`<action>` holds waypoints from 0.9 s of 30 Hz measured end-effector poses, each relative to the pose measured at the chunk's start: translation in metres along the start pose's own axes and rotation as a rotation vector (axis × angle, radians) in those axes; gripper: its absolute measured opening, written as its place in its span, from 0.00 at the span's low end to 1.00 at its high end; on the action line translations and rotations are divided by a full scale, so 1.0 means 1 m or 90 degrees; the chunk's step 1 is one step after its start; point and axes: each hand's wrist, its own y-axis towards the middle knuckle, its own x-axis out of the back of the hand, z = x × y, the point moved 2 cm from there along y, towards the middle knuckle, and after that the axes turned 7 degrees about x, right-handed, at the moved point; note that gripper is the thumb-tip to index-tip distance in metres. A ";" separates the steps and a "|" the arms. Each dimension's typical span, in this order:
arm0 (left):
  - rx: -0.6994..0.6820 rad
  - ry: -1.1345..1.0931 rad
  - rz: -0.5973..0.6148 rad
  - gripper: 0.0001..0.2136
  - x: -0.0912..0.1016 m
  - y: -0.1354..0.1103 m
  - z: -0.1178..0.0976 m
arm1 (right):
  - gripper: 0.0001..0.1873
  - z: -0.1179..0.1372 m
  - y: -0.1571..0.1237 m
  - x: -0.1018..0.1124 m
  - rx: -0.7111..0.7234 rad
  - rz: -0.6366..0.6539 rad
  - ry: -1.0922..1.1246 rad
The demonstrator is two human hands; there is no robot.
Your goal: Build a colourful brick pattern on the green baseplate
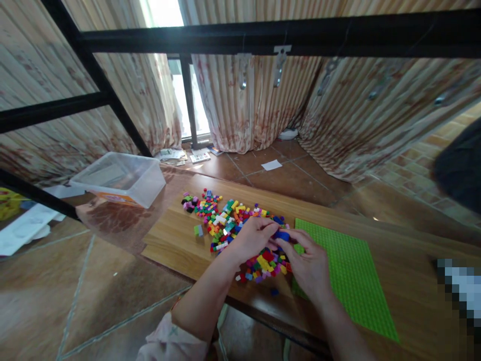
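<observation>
Close together over the brick pile, my left hand [257,234] and my right hand [308,258] both have their fingers closed around dark blue toy bricks [281,235]. How many blue bricks are between the fingers I cannot tell. Beneath and around my hands spreads a heap of small coloured toy bricks [221,219], partly hidden by my left hand. A green studded baseplate [353,276] lies flat on the wooden table just right of the heap, partly covered by my right hand and forearm. One loose blue brick [274,291] rests near the table's front edge.
A clear plastic bin [145,183] stands beyond the left end of the wooden table [169,235]. Black metal bars [131,37] cross in front of striped curtains [233,105]. Papers [271,164] lie on the tiled floor. A pixelated patch [464,286] sits at the right edge.
</observation>
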 end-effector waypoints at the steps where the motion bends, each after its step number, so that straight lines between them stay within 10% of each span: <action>1: 0.001 -0.001 -0.008 0.10 0.001 0.000 -0.001 | 0.09 -0.001 0.000 0.000 -0.008 -0.010 0.014; 14: -0.182 0.595 -0.217 0.13 0.033 -0.009 -0.009 | 0.14 -0.012 -0.001 -0.001 -0.145 0.020 0.146; 27: -0.234 0.610 -0.177 0.17 0.030 -0.012 -0.017 | 0.18 -0.016 0.005 0.008 -0.226 -0.091 0.242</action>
